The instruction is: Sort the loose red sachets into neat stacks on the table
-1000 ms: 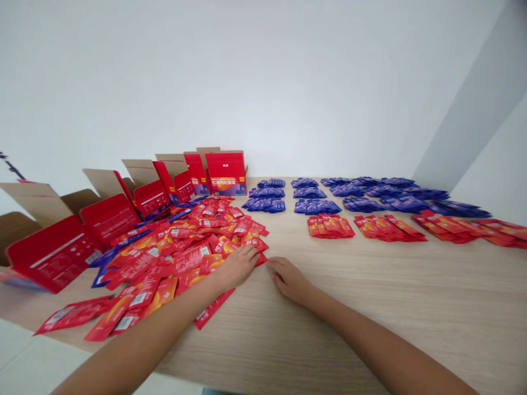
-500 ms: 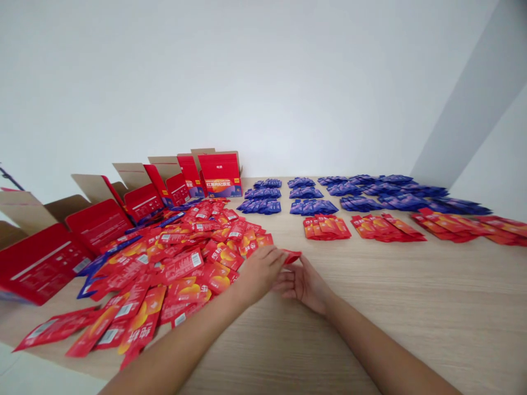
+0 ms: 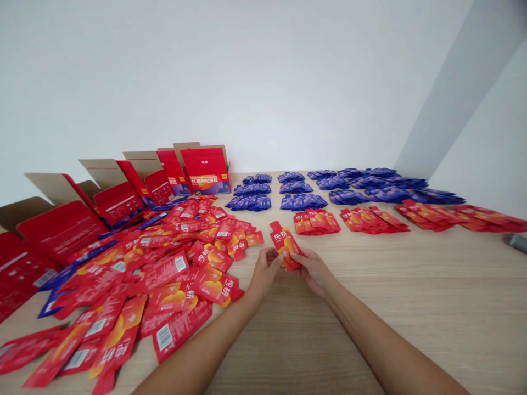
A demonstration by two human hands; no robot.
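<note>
A red and orange sachet (image 3: 285, 244) is held up above the table, its printed front facing me and its narrow spout end pointing away. My right hand (image 3: 315, 270) grips its lower right edge, thumb on the front. My left hand (image 3: 267, 270) is closed at the lower left edge, with the thumb against the sachet; its other fingers are partly hidden. To the left of my hands spreads a loose pile of red sachets (image 3: 171, 267), some showing barcodes. Just beyond the held sachet lies a neat bundle of red sachets (image 3: 316, 221).
Open red cartons (image 3: 206, 170) line the left and back of the pile. Blue sachet bundles (image 3: 296, 202) stand in rows at the back, with more red bundles (image 3: 373, 219) to the right. A dark grey object (image 3: 516, 241) shows at the right edge. Wooden tabletop (image 3: 411, 291) surrounds my arms.
The sachet has turned from nearly edge-on to facing me. My left hand has moved lower, from its top to its left edge. The view has shifted slightly to the right.
</note>
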